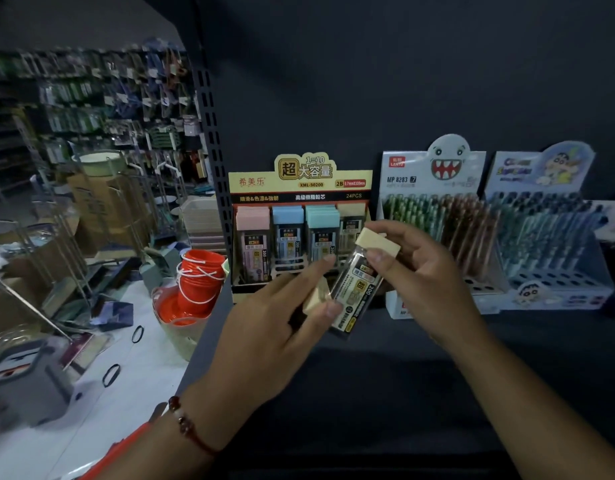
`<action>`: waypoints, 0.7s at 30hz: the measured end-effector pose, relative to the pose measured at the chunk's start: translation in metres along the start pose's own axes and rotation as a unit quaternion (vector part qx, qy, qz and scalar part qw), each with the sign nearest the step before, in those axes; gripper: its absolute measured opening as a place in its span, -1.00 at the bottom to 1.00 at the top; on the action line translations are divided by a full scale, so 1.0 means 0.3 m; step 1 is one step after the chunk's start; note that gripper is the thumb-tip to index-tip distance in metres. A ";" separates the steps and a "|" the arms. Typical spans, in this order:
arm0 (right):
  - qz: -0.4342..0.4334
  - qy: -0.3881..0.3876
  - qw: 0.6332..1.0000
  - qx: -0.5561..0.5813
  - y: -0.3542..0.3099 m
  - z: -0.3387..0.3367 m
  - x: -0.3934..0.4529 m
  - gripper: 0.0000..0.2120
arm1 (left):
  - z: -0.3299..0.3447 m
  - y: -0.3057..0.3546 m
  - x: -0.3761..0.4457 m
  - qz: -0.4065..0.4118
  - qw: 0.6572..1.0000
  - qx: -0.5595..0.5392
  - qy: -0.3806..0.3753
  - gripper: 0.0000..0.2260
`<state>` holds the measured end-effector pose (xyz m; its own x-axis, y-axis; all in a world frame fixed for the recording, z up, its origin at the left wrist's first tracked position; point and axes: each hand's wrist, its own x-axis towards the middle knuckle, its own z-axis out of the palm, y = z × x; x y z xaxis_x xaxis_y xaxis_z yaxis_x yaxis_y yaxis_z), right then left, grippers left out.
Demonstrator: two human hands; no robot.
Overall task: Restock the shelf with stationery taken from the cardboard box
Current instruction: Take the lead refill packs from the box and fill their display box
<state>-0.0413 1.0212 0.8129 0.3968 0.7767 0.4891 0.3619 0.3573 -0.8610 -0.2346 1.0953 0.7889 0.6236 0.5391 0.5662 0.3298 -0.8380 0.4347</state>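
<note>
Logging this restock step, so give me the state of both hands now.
Left hand: grips a cream-capped lead case.
Right hand: pinches another cream-capped lead case near its cap.

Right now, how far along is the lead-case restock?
Done: the display box on the shelf already holds pink, blue and teal-capped cases, plus a darker column at its right. In hand: the right hand pinches a cream-capped case; the left hand grips another. Left: slotting both in. The cardboard box isn't identifiable here, so remaining stock is unknown.

Dim, soft-blurred, edges warped.
</note>
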 end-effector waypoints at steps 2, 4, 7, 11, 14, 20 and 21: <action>-0.015 -0.009 0.999 -0.033 -0.010 -0.021 0.020 -0.72 | 0.004 0.010 0.005 0.021 0.999 0.036 -0.004 -0.46; -0.029 -0.016 0.997 -0.070 -0.029 -0.045 0.047 -0.70 | 0.011 0.008 0.010 0.035 0.998 0.052 -0.005 -0.47; -0.053 -0.005 0.992 -0.115 -0.068 -0.082 0.103 -0.71 | 0.022 -0.008 0.018 0.048 0.997 0.064 -0.010 -0.47; -0.108 -0.001 0.977 -0.185 -0.131 -0.101 0.201 -0.74 | 0.032 -0.028 0.034 0.062 0.994 0.090 -0.022 -0.45; -0.144 -0.005 0.961 -0.236 -0.152 -0.094 0.261 -0.76 | 0.039 -0.034 0.038 0.067 0.992 0.098 -0.038 -0.44; -0.168 -0.028 0.937 -0.305 -0.077 -0.069 0.325 -0.76 | 0.034 -0.029 0.033 0.081 0.989 0.112 -0.054 -0.44; -0.167 -0.030 0.933 -0.317 -0.062 -0.069 0.325 -0.75 | 0.034 -0.028 0.034 0.083 0.988 0.115 -0.056 -0.44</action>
<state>0.0081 1.0795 0.8795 0.1319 0.7115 0.6902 0.8908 0.2204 -0.3974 -0.2237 1.1071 0.7839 0.7525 0.3912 0.5298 0.3614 -0.9178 0.1644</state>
